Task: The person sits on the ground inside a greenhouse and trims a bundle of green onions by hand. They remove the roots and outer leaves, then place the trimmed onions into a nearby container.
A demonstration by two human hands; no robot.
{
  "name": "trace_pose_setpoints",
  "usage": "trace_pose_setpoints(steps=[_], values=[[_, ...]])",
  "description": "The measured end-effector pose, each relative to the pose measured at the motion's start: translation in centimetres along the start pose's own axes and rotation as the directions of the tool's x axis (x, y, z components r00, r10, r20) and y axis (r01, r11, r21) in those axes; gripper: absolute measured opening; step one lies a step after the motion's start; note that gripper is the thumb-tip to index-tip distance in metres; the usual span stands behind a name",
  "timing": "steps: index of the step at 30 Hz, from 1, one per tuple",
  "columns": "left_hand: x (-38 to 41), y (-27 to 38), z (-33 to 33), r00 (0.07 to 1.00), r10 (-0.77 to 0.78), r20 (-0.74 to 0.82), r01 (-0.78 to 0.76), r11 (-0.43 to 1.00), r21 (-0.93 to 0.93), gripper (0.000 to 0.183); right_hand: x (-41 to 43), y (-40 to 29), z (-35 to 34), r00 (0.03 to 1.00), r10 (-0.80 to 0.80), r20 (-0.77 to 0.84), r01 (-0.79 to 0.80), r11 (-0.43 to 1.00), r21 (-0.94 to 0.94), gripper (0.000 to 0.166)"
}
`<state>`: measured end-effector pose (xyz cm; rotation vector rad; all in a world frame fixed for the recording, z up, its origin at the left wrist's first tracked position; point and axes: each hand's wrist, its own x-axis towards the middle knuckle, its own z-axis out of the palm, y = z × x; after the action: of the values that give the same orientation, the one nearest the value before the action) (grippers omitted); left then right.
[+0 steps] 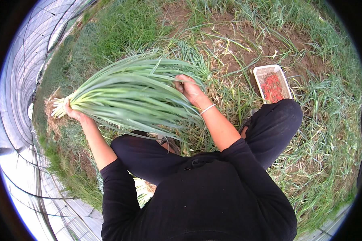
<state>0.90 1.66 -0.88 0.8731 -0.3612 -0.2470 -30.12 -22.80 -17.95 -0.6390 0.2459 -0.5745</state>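
A large bunch of green onions (132,93) lies across the air in front of me, roots to the left and long green leaves fanning to the right. My left hand (74,112) grips it around the pale stalks, just beside the tangled brown roots (53,116). At the leafy end, my right hand (188,87) is among the leaf tips with its fingers curled. Whether a leaf is pinched in those fingers is hidden. Some leaves look blurred.
A white plastic basket (257,79) holding red ties (273,87) stands beyond my right knee. Cut leaves and straw litter the soil (235,57). More onion stalks (143,191) lie beside my left hip. Greenhouse plastic sheeting (18,90) curves along the left.
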Motion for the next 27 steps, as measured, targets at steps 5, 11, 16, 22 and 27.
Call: trace_pose_setpoints(steps=[5,11,16,22,27], values=[[1.6,-0.1,-1.6,0.935,-0.053,-0.352,0.088,0.993,0.085,0.047,-1.2,-3.3,-5.9,0.990,-0.119,0.071,0.100,0.966,0.237,0.023],[-0.5,-1.3,-1.3,0.756,-0.282,-0.590,0.353,0.936,0.006,0.044,-3.5,-4.9,-14.8,0.835,-0.038,-0.550,-0.370,0.701,-0.610,0.051],[-1.0,-0.4,-0.8,0.733,-0.239,-0.637,0.334,0.942,0.030,0.038,-3.2,-3.1,-13.5,0.888,-0.236,-0.395,-0.308,0.333,-0.891,0.050],[-1.6,0.3,-1.0,0.702,-0.207,-0.681,0.306,0.952,0.026,0.036,-3.5,-2.1,-7.8,0.983,0.057,-0.176,-0.182,0.117,-0.976,0.038],[-2.2,-0.4,0.9,0.682,-0.251,-0.687,0.362,0.932,0.018,0.038,-1.4,4.6,-7.9,0.989,-0.092,-0.114,-0.029,0.638,-0.769,0.028]])
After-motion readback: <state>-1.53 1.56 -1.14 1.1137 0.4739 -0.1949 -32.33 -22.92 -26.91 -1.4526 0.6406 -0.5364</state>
